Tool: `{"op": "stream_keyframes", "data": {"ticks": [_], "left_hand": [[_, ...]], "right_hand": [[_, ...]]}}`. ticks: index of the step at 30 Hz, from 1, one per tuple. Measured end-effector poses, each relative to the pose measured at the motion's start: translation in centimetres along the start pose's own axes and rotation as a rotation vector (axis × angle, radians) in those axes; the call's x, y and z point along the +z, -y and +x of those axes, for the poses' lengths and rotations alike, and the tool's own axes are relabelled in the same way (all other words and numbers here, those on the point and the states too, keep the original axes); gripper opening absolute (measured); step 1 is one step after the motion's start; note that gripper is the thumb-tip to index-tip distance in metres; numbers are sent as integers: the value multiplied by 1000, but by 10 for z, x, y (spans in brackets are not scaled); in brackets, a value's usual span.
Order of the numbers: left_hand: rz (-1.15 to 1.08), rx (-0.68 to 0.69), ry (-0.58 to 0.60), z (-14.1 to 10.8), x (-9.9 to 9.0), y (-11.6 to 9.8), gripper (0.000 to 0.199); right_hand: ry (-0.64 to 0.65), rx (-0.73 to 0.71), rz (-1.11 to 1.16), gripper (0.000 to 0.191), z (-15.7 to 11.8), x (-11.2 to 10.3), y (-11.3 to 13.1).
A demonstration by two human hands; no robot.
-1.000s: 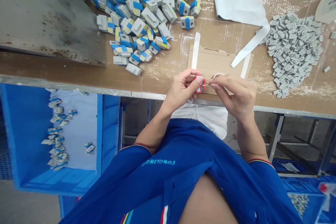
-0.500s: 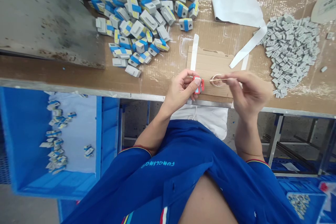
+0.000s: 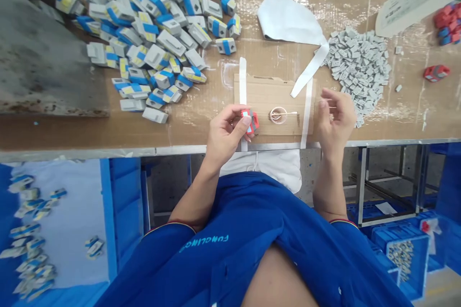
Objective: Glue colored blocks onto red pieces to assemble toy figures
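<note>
Between the thumb and fingers of my left hand is a small red and grey plastic toy piece with a pale panel on it. My thumb covers part of the piece. A small clear round cup stands on the cardboard sheet, and a cotton swab lies across its rim. My right hand is raised beside the sheet's right edge, near a heap of small grey plastic pieces. Its fingers are loosely bent and apart, with nothing visible in them.
Many grey toy parts with blue and yellow bands are heaped at the back left, beside a stained metal sheet. A white cloth strip lies behind the cardboard. Another red toy piece sits far right. Blue crates stand below the table.
My right hand has let go of the cotton swab, which now rests on the cup, and has moved right towards the grey heap. My left hand still holds the toy piece. The view has turned rightward.
</note>
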State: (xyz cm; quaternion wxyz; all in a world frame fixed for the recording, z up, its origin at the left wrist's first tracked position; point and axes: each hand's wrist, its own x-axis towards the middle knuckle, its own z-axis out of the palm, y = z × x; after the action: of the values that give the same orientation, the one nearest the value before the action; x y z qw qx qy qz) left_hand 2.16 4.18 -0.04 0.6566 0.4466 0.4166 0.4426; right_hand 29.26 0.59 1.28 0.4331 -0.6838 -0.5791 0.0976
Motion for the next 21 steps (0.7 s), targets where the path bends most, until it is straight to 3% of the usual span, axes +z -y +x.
{"op": "stream_keyframes", "data": {"ticks": [4,8,15,21], "left_hand": [[17,1,12,0,-3,1,43],[28,0,14,0,-5,1,43],[63,-2,7,-1,-7,3,46],[40,11,5,-2,-6,3,46]], "right_hand": [[-91,159,-358,16,5,-32,-33],[-75,203,-493,20,-2,-52,-51],[18,142,-616,20,-6,-56,-60],[186,64,-609,20,4,-60,-60]]}}
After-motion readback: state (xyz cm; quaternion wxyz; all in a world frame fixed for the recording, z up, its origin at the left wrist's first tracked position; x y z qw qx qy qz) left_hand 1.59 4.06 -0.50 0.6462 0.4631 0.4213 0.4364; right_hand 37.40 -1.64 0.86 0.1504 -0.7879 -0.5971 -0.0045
